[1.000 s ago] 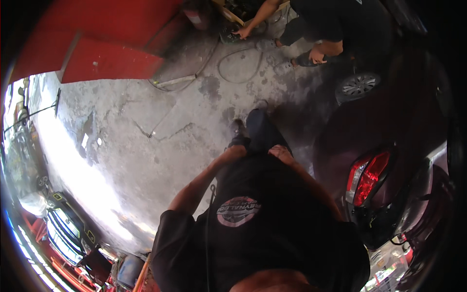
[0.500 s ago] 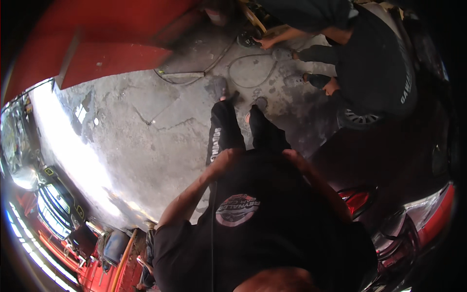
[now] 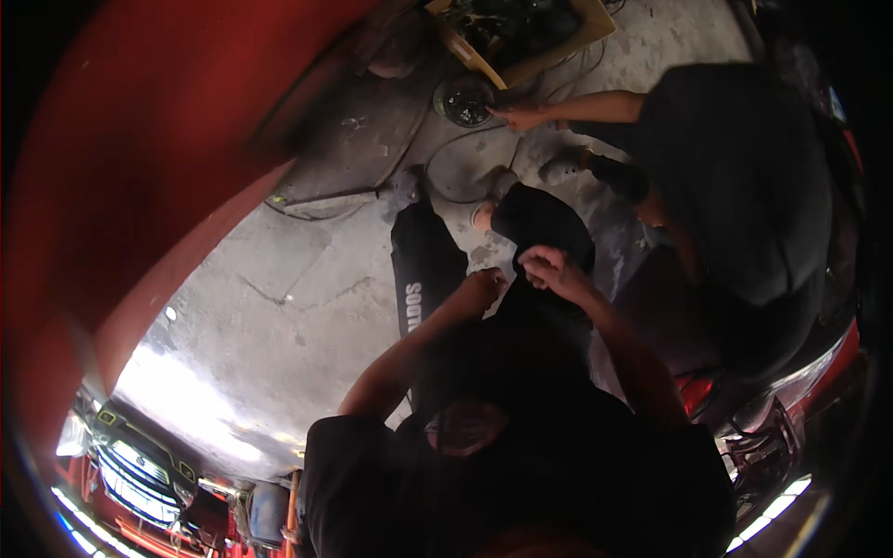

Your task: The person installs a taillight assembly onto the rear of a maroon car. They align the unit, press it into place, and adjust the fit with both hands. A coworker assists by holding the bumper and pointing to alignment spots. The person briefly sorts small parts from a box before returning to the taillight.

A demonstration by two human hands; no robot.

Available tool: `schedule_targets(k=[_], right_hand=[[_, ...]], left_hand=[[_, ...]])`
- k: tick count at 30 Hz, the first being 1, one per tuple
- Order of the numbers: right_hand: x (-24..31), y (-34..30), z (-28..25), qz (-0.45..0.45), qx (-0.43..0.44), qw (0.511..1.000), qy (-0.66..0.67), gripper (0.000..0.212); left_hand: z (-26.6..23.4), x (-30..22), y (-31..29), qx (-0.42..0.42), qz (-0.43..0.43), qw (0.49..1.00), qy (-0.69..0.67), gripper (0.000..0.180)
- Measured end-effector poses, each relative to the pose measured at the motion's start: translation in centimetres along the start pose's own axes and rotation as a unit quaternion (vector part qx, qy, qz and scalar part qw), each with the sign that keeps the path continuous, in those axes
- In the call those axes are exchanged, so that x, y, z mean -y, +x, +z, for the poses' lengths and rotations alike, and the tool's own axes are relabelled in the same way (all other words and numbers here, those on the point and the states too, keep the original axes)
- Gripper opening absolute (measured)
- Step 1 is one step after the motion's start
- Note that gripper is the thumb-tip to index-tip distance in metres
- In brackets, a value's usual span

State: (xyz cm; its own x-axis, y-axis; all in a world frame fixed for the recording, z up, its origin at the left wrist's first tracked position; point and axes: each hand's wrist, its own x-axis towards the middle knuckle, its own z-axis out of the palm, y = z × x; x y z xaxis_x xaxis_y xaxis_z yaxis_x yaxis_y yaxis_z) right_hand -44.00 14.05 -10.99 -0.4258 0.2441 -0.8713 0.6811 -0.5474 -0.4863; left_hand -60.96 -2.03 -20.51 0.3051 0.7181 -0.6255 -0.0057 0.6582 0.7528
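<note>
My left hand (image 3: 484, 291) is in front of my waist, its fingers curled in, with no object showing in it. Close beside it, over my dark trouser leg (image 3: 544, 228), is my right hand (image 3: 555, 270). Its fingers are half bent and a little apart, and they hold nothing I can see. The two hands do not touch each other. Farther ahead, a co-worker's hand (image 3: 521, 115) reaches to the rim of a round dark container (image 3: 464, 100) with small shiny bits inside.
A cardboard box (image 3: 595, 28) of dark parts stands beyond the container. A thin hose (image 3: 400, 163) loops over the concrete floor (image 3: 307, 260). The co-worker (image 3: 735, 186) bends at my right near a dark car with a red tail light (image 3: 696, 395). A large red panel (image 3: 139, 186) looms left.
Both my hands have come off my hips and together in front of me. My right leg is now bent. The box and container show more fully, and the red panel fills more of the left.
</note>
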Motion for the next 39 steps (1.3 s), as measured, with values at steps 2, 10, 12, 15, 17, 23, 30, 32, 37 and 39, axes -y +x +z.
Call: schedule_targets(k=[2, 10, 12, 15, 17, 23, 30, 32, 37, 39], right_hand=[[0.1, 7.4, -1.6, -0.088, -0.057, 0.994, -0.008, 0.023], [3.5, 37.4, -15.3, -0.262, -0.270, 0.896, -0.235, 0.023], [5.8, 42.2, -17.1, -0.300, -0.331, 0.847, -0.289, 0.024], [6.6, 50.8, -20.6, -0.320, -0.395, 0.781, -0.364, 0.027], [6.4, 55.9, -23.5, -0.309, -0.428, 0.751, -0.397, 0.026], [7.0, 66.3, -33.8, -0.241, -0.463, 0.661, -0.538, 0.039], [8.2, 72.1, -37.5, -0.167, -0.380, 0.566, -0.712, 0.052], [8.7, 72.2, -38.9, -0.216, -0.368, 0.617, -0.661, 0.051], [12.0, 71.3, -44.3, -0.238, -0.333, 0.610, -0.679, 0.049], [14.8, 68.6, -40.2, -0.319, -0.266, 0.721, -0.554, 0.052]], left_hand=[[-1.7, 3.9, 7.1, -0.050, 0.095, 0.991, 0.080, 0.021], [-21.1, 0.3, 35.3, -0.405, 0.295, 0.865, 0.021, 0.020], [-25.5, 2.9, 40.1, -0.396, 0.317, 0.856, 0.099, 0.024], [-29.2, 4.5, 45.1, -0.408, 0.346, 0.833, 0.141, 0.032], [-29.6, 1.6, 46.4, -0.408, 0.284, 0.856, 0.144, 0.037], [-31.9, 1.9, 51.7, -0.367, 0.317, 0.832, 0.268, 0.048], [-32.4, 0.8, 52.1, -0.333, 0.306, 0.843, 0.290, 0.038], [-32.7, 0.5, 52.2, -0.311, 0.311, 0.845, 0.304, 0.034], [-33.2, 0.4, 52.6, -0.267, 0.308, 0.854, 0.323, 0.026], [-34.1, 1.3, 52.3, -0.286, 0.329, 0.845, 0.310, 0.025]])
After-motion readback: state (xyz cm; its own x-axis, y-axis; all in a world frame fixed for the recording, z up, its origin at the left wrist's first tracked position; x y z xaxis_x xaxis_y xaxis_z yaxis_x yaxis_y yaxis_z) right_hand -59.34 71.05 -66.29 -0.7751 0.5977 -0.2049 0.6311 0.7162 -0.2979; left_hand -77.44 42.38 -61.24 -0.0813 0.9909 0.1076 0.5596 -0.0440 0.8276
